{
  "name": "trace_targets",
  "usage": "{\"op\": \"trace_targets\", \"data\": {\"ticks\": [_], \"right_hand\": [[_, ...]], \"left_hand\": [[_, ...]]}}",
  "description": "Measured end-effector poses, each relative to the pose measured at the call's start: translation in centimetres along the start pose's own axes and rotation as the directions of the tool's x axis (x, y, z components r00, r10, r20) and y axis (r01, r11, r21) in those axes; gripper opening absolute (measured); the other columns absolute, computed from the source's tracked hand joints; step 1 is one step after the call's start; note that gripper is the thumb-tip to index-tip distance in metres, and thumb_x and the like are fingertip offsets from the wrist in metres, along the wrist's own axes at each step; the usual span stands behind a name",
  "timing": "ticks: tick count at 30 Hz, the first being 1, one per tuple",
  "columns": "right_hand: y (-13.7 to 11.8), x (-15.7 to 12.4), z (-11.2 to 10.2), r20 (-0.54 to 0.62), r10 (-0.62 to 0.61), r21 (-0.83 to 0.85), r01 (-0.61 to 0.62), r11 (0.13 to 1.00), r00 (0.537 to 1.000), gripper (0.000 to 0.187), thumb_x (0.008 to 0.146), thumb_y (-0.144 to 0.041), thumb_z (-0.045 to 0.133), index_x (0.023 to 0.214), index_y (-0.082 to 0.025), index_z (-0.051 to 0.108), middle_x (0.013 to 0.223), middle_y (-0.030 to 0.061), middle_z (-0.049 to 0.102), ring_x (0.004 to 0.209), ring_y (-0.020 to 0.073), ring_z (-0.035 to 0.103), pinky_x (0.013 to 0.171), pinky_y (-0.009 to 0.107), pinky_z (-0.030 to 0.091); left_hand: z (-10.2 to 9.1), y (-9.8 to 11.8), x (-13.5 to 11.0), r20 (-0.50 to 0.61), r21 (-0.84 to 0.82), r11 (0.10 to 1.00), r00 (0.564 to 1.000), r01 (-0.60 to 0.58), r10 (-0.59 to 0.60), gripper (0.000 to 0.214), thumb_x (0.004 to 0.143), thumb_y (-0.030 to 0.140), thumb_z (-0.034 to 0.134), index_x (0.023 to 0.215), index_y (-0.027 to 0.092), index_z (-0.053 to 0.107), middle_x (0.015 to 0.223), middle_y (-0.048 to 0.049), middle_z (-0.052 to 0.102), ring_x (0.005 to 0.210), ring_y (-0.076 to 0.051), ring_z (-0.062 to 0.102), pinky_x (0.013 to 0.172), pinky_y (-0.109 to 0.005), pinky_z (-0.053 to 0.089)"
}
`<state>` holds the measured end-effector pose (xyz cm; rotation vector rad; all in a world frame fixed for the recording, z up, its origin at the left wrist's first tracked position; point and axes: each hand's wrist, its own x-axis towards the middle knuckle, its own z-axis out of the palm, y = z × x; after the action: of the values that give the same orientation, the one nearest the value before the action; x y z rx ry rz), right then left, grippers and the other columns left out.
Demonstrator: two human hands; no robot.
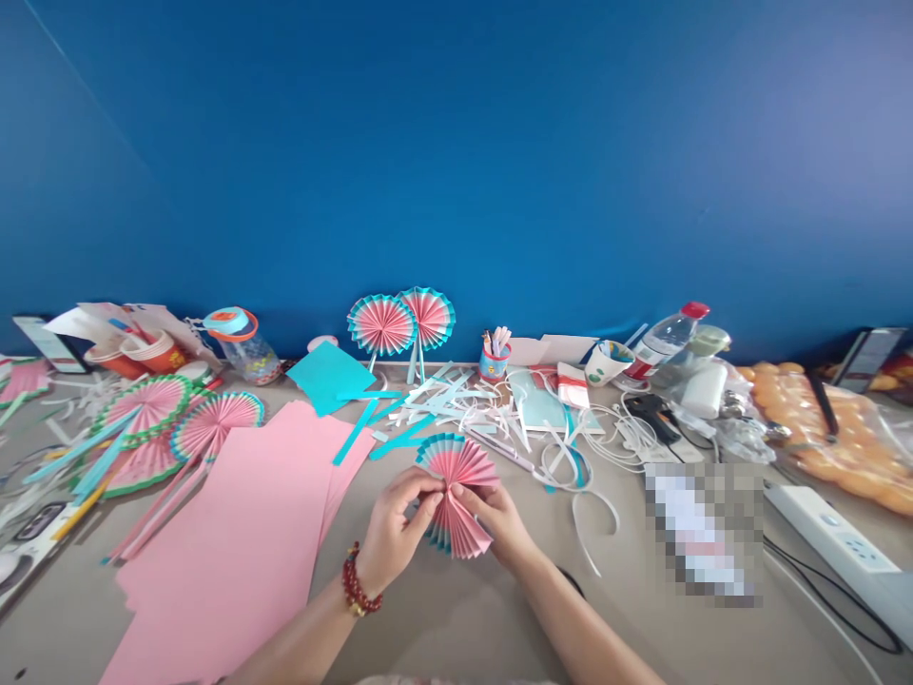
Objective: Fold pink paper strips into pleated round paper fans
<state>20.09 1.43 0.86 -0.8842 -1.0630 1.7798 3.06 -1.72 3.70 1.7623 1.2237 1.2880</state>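
Held between both hands is a pleated paper fan [463,461], pink with a blue edge, spread into a partial round. My left hand [403,518] pinches it near the centre from the left, thumb and fingertips together. On the other side my right hand [503,523] grips its pleats close to the middle. A red bead bracelet [360,582] circles my left wrist. Pink paper sheets [235,533] lie to the left of the hands. Just beyond the fan are white and blue paper strips [449,404].
Two round paper fans [383,325] lean against the blue wall. More fans [149,409] lie at left near paper cups [153,352]. A pen holder [494,360], plastic bottle [667,341], glue gun [652,419] and power strip [834,528] stand or lie to the right.
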Motion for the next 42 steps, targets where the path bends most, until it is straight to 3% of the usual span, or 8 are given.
{"op": "trace_targets", "data": {"ticks": [6, 11, 16, 22, 30, 33, 36, 42], "right_hand": [[0.2, 0.0, 0.0, -0.031, 0.021, 0.049, -0.019, 0.999, 0.999, 0.033, 0.073, -0.041, 0.078, 0.095, -0.017, 0.074, 0.087, 0.0059, 0.075, 0.082, 0.0228, 0.069, 0.083, 0.037, 0.051], [0.2, 0.0, -0.4, -0.044, 0.049, 0.044, -0.047, 0.998, 0.998, 0.034, 0.07, -0.039, 0.08, 0.094, -0.016, 0.074, 0.089, 0.0068, 0.076, 0.084, 0.0242, 0.069, 0.083, 0.039, 0.052], [0.3, 0.2, -0.8, -0.061, 0.036, 0.022, -0.034, 0.999, 0.997, 0.034, 0.069, -0.037, 0.082, 0.092, -0.015, 0.073, 0.089, 0.0071, 0.075, 0.083, 0.0241, 0.069, 0.081, 0.038, 0.053], [0.6, 0.4, -1.4, -0.082, 0.026, 0.006, -0.026, 1.0, 0.996, 0.032, 0.069, -0.037, 0.082, 0.09, -0.015, 0.072, 0.088, 0.006, 0.075, 0.08, 0.0222, 0.068, 0.079, 0.037, 0.053], [-0.5, 0.1, -1.3, -0.056, -0.031, 0.009, 0.032, 0.999, 0.998, 0.04, 0.067, -0.037, 0.082, 0.1, -0.017, 0.069, 0.095, 0.0069, 0.074, 0.087, 0.0231, 0.068, 0.083, 0.037, 0.053], [-0.5, 0.0, -1.1, -0.077, -0.021, 0.001, 0.021, 1.0, 0.997, 0.036, 0.068, -0.039, 0.082, 0.093, -0.016, 0.07, 0.09, 0.0069, 0.074, 0.083, 0.0229, 0.068, 0.079, 0.035, 0.054], [-0.4, -0.1, -0.9, -0.091, 0.003, -0.003, -0.003, 1.0, 0.996, 0.034, 0.068, -0.04, 0.082, 0.089, -0.016, 0.071, 0.088, 0.0068, 0.075, 0.081, 0.0229, 0.069, 0.079, 0.035, 0.054], [-0.7, -0.1, -0.5, -0.142, 0.038, 0.045, -0.032, 0.998, 0.989, 0.033, 0.066, -0.039, 0.083, 0.087, -0.016, 0.071, 0.085, 0.0067, 0.075, 0.077, 0.024, 0.07, 0.077, 0.038, 0.056]], "left_hand": [[-0.1, 0.1, 0.2, -0.006, 0.004, 1.0, 1.0, 0.025, -0.025, 0.012, 0.09, 0.022, 0.054, 0.091, 0.018, 0.066, 0.086, -0.0047, 0.062, 0.078, -0.016, 0.06, 0.069, -0.025, 0.049], [0.0, 0.4, 0.1, -0.002, 0.011, 0.997, 0.997, 0.08, -0.08, 0.012, 0.09, 0.026, 0.056, 0.088, 0.019, 0.065, 0.087, -0.0044, 0.062, 0.079, -0.016, 0.06, 0.073, -0.026, 0.049], [0.5, 0.1, -0.3, 0.048, -0.144, 0.965, 0.976, 0.219, -0.215, 0.017, 0.09, 0.033, 0.056, 0.094, 0.018, 0.063, 0.092, -0.0057, 0.063, 0.08, -0.017, 0.062, 0.071, -0.025, 0.05], [0.7, -0.5, -0.3, 0.142, -0.293, 0.888, 0.934, 0.356, -0.328, 0.023, 0.086, 0.034, 0.063, 0.1, 0.017, 0.059, 0.079, -0.0019, 0.061, 0.073, -0.015, 0.059, 0.068, -0.024, 0.049], [0.7, -0.9, -0.2, 0.105, -0.291, 0.882, 0.929, 0.37, -0.355, 0.025, 0.085, 0.037, 0.064, 0.099, 0.016, 0.062, 0.092, -0.0063, 0.068, 0.081, -0.018, 0.063, 0.074, -0.028, 0.051], [1.0, -0.9, -0.2, 0.135, -0.4, 0.831, 0.922, 0.386, -0.363, 0.029, 0.084, 0.037, 0.065, 0.103, 0.016, 0.062, 0.098, -0.008, 0.069, 0.089, -0.021, 0.065, 0.081, -0.032, 0.052], [1.0, -0.9, -0.2, 0.088, -0.508, 0.784, 0.927, 0.357, -0.365, 0.033, 0.086, 0.037, 0.063, 0.112, 0.018, 0.059, 0.102, -0.0076, 0.069, 0.097, -0.023, 0.064, 0.088, -0.035, 0.05], [0.5, -1.8, -0.1, 0.002, -0.521, 0.752, 0.882, 0.403, -0.471, 0.029, 0.085, 0.041, 0.064, 0.103, 0.017, 0.063, 0.081, -0.0013, 0.066, 0.073, -0.016, 0.061, 0.073, -0.028, 0.05]]}}
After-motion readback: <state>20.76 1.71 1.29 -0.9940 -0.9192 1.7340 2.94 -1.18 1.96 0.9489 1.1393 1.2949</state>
